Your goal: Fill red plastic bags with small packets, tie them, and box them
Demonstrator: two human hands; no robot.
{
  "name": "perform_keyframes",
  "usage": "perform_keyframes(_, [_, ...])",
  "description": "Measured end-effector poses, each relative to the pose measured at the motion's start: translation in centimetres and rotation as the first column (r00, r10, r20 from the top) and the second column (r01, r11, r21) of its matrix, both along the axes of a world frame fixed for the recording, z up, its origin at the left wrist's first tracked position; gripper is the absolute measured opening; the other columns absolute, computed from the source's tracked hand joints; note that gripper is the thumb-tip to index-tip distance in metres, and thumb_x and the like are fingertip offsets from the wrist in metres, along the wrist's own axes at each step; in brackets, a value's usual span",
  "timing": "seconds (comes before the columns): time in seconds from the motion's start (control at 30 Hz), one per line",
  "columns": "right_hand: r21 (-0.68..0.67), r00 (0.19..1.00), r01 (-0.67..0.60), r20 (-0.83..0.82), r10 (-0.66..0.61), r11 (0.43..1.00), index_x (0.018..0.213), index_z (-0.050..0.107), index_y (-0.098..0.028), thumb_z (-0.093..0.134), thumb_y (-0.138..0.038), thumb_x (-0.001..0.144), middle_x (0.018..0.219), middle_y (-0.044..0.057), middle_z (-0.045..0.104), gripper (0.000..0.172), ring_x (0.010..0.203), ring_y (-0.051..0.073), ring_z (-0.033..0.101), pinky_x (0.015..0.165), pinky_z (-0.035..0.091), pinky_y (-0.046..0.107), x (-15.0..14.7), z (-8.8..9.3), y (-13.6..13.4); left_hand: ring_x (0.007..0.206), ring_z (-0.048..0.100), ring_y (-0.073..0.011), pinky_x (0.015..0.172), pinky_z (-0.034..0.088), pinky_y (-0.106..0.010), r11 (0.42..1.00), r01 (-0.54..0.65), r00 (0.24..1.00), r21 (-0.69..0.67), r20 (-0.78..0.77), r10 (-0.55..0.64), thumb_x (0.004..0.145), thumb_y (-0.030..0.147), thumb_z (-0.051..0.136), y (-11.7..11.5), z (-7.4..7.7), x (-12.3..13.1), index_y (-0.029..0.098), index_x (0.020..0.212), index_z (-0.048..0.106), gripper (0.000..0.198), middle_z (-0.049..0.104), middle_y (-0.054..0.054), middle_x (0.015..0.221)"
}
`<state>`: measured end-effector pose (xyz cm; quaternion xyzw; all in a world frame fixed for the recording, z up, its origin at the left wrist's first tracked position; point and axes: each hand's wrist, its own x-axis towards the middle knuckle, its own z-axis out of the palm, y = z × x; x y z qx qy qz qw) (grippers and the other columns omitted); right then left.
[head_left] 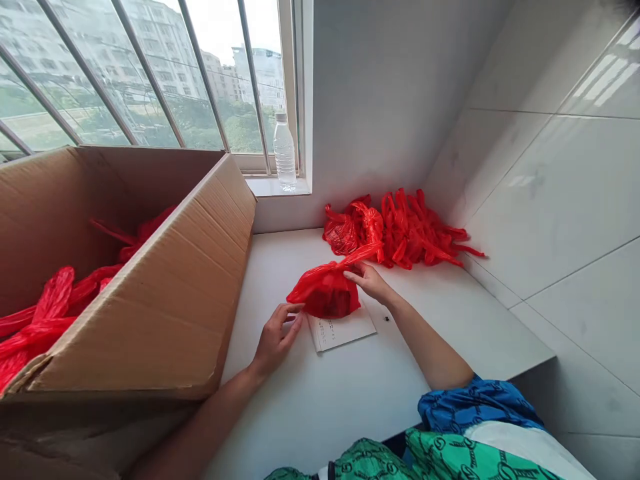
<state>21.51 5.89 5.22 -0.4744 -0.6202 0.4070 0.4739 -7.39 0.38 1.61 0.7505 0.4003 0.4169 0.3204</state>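
A red plastic bag [330,293] with something dark inside lies over a white paper booklet [346,335] with small marks printed along its left part. My right hand [369,281] grips the bag at its upper right, just below the gathered, twisted end. At the bag's left corner, my left hand [280,333] holds the edge between its bent fingers. What is in the bag cannot be made out. Behind it, against the wall, lies a pile of knotted red plastic bags [400,230].
On the left stands a large open cardboard box [165,313] with more red bags [55,313] inside. A water bottle [285,153] stands on the window sill. Near the booklet, a tiny black object [387,319] rests on the white tabletop [320,407]. A tiled wall [565,200] bounds the right.
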Motion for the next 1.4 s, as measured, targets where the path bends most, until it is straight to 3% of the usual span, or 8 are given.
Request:
perform_keyframes(0.23, [0.222,0.872,0.212,0.397,-0.287,0.952,0.089,0.061,-0.022,0.062,-0.054,0.089,0.09,0.004,0.068,0.031,0.076,0.018,0.063,0.069,0.05,0.031,-0.4,-1.2,-3.9,0.116,0.058,-0.0217,0.09,0.053,-0.035,0.966,-0.255,0.964,-0.033,0.072,0.257,0.094,0.037,0.058,1.2,-0.1,0.2,0.025,0.118,0.059,0.026,0.055,-0.007,0.128])
perform_keyframes(0.33, [0.218,0.83,0.182,0.488,-0.269,0.959,0.09,0.06,-0.023,0.061,-0.056,0.089,0.092,0.004,0.068,0.033,0.077,0.019,0.062,0.068,0.047,0.031,-1.4,-1.3,-4.8,0.123,0.055,-0.0242,0.093,0.052,-0.037,0.939,-0.326,0.936,-0.111,0.103,0.337,0.089,0.039,0.065,2.2,-0.4,0.9,0.025,0.128,0.051,0.043,0.054,-0.01,0.134])
perform_keyframes(0.53, [0.061,0.947,0.016,0.318,-0.034,0.998,0.099,0.063,-0.022,0.062,-0.049,0.089,0.095,0.004,0.07,0.029,0.079,0.019,0.064,0.067,0.048,0.03,-2.7,-2.6,-4.6,0.1,0.067,-0.0221,0.084,0.055,-0.035,0.927,-0.054,0.977,-0.372,0.172,0.126,0.089,0.044,0.065,2.9,0.5,2.5,0.024,0.147,0.039,0.067,0.069,-0.008,0.112])
perform_keyframes(0.8, [-0.041,0.988,0.105,-0.108,-0.109,0.994,0.096,0.067,-0.019,0.067,-0.051,0.084,0.088,0.006,0.072,0.034,0.077,0.019,0.066,0.07,0.054,0.031,-1.4,-3.0,-3.5,0.079,0.068,-0.0186,0.07,0.054,-0.028,0.868,0.0,0.874,-0.496,0.422,0.241,0.085,0.053,0.069,2.4,2.3,2.0,0.018,0.13,0.054,0.059,0.069,-0.003,0.084])
perform_keyframes(1.03, [0.24,0.959,0.184,0.169,-0.228,0.953,0.11,0.068,-0.025,0.059,-0.042,0.092,0.117,0.007,0.068,0.027,0.106,0.023,0.063,0.094,0.051,0.039,-0.8,-1.4,-4.1,0.064,0.055,-0.0143,0.072,0.048,-0.028,0.91,0.044,0.878,-0.413,0.451,0.162,0.096,0.058,0.04,2.4,1.9,1.0,0.02,0.141,0.05,0.059,0.058,0.003,0.065])
perform_keyframes(1.2, [0.174,0.93,0.178,0.291,-0.223,0.968,0.087,0.066,-0.023,0.056,-0.045,0.094,0.082,0.003,0.069,0.025,0.069,0.018,0.062,0.068,0.05,0.032,-1.3,-1.4,-4.5,0.086,0.063,-0.0205,0.073,0.05,-0.029,0.904,-0.128,0.95,-0.409,0.212,0.231,0.088,0.053,0.057,3.0,1.6,1.5,0.02,0.102,0.073,0.04,0.068,-0.005,0.09])
perform_keyframes(1.3, [0.123,0.934,0.071,0.34,-0.109,0.99,0.093,0.066,-0.023,0.064,-0.044,0.089,0.088,0.003,0.069,0.022,0.071,0.018,0.062,0.067,0.049,0.031,-2.9,-2.1,-4.8,0.109,0.063,-0.0256,0.082,0.054,-0.032,0.919,-0.003,0.981,-0.395,0.175,0.079,0.082,0.047,0.066,2.5,2.0,2.3,0.022,0.098,0.073,0.03,0.065,-0.008,0.123])
perform_keyframes(1.4, [0.111,0.934,0.032,0.351,-0.069,0.993,0.099,0.067,-0.023,0.071,-0.042,0.083,0.099,0.004,0.068,0.025,0.077,0.017,0.063,0.069,0.05,0.03,-4.4,-2.4,-5.3,0.106,0.066,-0.0265,0.083,0.056,-0.036,0.865,0.164,0.974,-0.474,0.218,-0.066,0.083,0.043,0.069,1.5,2.3,3.1,0.021,0.105,0.069,0.032,0.069,-0.009,0.117])
